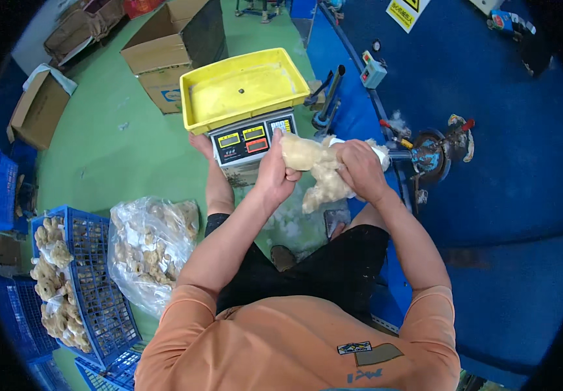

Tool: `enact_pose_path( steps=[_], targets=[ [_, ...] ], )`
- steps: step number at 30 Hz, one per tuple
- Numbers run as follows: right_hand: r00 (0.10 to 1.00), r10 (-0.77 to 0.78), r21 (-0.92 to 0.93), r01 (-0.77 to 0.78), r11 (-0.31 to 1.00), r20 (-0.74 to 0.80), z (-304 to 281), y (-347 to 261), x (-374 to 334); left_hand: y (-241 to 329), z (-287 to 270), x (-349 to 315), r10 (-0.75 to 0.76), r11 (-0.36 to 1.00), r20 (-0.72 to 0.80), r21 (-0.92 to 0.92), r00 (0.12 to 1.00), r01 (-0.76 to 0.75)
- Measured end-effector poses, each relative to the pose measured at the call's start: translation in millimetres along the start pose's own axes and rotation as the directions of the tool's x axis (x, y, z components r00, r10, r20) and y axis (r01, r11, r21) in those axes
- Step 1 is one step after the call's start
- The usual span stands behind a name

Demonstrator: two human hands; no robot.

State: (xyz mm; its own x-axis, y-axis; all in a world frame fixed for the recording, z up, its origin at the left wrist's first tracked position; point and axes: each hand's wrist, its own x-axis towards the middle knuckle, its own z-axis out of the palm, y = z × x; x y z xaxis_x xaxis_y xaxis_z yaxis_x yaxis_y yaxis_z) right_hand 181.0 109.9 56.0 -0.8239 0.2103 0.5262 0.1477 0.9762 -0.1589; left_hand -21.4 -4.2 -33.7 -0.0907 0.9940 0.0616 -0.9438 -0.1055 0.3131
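A cream, fluffy plush toy [325, 184] hangs between my two hands in front of the blue machine. My left hand [277, 171] is closed on its rounded, pale end, thumb pointing up. On the other side my right hand [363, 169] is wrapped round the toy close to the machine's metal nozzle [400, 155]. White material shows around the nozzle's end, beside my right hand. Whether the nozzle reaches inside the toy is hidden by that hand. Just beyond my left hand stands a digital scale [234, 151] bearing a yellow tray [193, 107].
A blue crate [92, 274] of plush pieces and a clear plastic bag [151, 251] filled with more stand on the floor at left. Cardboard boxes [157, 55] are behind the scale. The blue machine [490, 195] fills the right side, with a switch box [373, 70] on it.
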Motion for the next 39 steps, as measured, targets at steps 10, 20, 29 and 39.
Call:
enact_pose_path(
  steps=[10, 20, 29, 39],
  targets=[
    [0.84, 0.481, -0.132, -0.522, 0.842, -0.252, 8.8, 40.0, -25.4, -12.2, 76.0, -1.7, 0.425, 0.565, -0.122, 0.81, 0.897, -0.157],
    [0.859, 0.429, -0.24, -0.496, 0.835, -0.28, 5.2, 34.6, -18.9, -20.2, 93.1, 10.2, 0.344, 0.555, -0.288, 0.83, 0.894, 0.054],
    [0.868, 0.438, -0.248, -0.489, 0.836, -0.236, 12.3, 10.8, 3.5, -11.2, 51.5, -4.4, 0.452, 0.578, -0.259, 0.814, 0.854, -0.059],
    [0.937, 0.337, -0.114, -0.346, 0.931, -0.088, 18.2, -19.8, 23.4, -6.0, 75.3, -32.6, 0.087, -0.466, -0.036, 0.882, 0.996, 0.072]
  ],
)
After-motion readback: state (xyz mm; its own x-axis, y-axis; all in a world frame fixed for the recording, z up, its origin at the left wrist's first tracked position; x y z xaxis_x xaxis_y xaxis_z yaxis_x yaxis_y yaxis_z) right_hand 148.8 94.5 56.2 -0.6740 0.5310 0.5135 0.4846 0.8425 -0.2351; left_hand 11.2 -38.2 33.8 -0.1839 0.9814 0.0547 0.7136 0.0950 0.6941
